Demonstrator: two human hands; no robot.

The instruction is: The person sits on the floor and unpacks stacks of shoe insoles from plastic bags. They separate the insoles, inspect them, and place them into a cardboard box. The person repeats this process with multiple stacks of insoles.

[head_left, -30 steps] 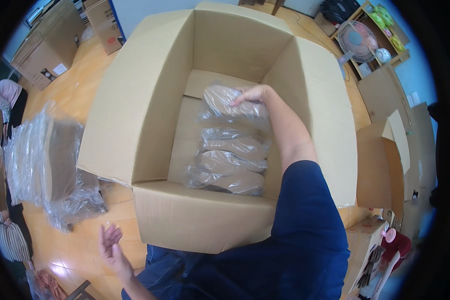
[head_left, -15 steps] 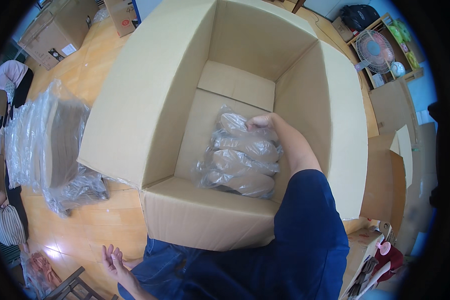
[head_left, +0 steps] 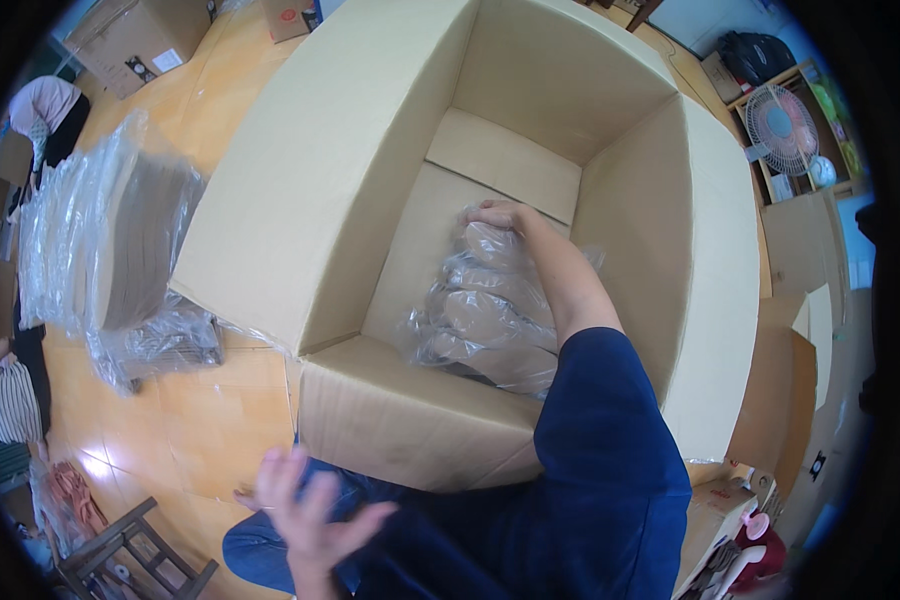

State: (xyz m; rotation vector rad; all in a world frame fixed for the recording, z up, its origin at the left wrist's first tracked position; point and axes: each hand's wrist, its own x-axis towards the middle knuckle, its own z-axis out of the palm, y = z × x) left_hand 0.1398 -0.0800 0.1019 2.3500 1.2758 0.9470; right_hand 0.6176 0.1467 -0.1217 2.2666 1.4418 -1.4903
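Note:
A large open cardboard box [head_left: 425, 430] stands in front of me with its flaps spread outward. Inside, on its bottom, lies a row of brown rounded pieces wrapped in clear plastic bags [head_left: 480, 312], toward the near right side. My right hand [head_left: 497, 214] reaches into the box, its fingers curled over the far end of the bagged row and gripping the plastic; the fingertips are partly hidden. Outside the near wall, above my leg, my left hand [head_left: 315, 515] is raised with its fingers spread, blurred and holding nothing.
A tall stack of brown pieces in clear plastic [head_left: 110, 240] stands on the floor at left. Two other people [head_left: 45, 110] are at the left edge. A dark wooden stool [head_left: 135, 550] stands lower left. A fan [head_left: 780, 128] and another open carton [head_left: 770, 380] are at right.
My right hand has shifted to the far end of the bagged row. My left hand has risen and moved right, its fingers spreading. The view has shifted slightly.

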